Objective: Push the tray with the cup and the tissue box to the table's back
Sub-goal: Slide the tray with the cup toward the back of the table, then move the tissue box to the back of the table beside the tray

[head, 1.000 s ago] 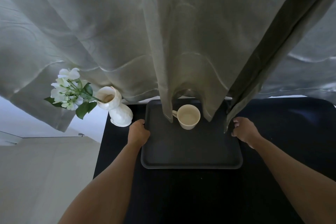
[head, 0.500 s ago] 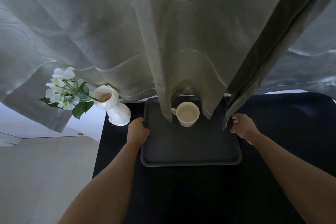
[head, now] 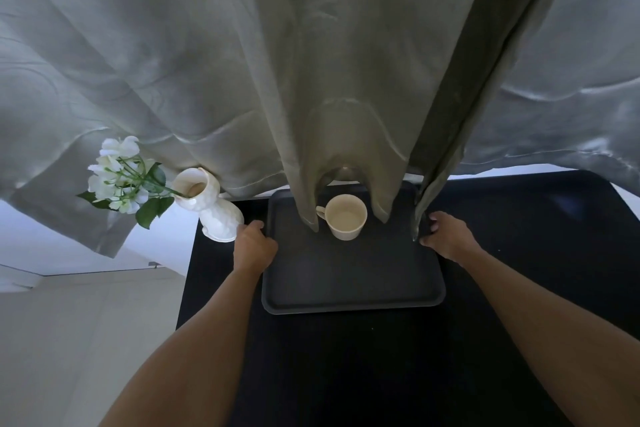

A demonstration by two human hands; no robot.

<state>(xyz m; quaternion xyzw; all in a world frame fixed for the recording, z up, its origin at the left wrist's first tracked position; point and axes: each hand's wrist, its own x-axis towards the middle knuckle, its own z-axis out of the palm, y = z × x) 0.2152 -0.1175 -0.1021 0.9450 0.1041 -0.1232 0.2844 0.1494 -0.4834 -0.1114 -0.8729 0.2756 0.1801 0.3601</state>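
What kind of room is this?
Probably a home room by a window: long curtains hang over a dark table holding a vase of white flowers and a cup on a tray.

A dark grey tray (head: 353, 274) lies on a black desk (head: 519, 253), its far edge under pale grey-green curtains (head: 346, 80) with a faint sheen and a darker olive band down one fold. On the tray stands a plain cream cup (head: 346, 221), cream inside as well. At the desk's far left corner, a glossy white vase (head: 216, 215) with a textured relief surface holds white flowers (head: 117, 177) on green stems with dark green leaves. The floor (head: 69, 340) beside the desk is light beige.
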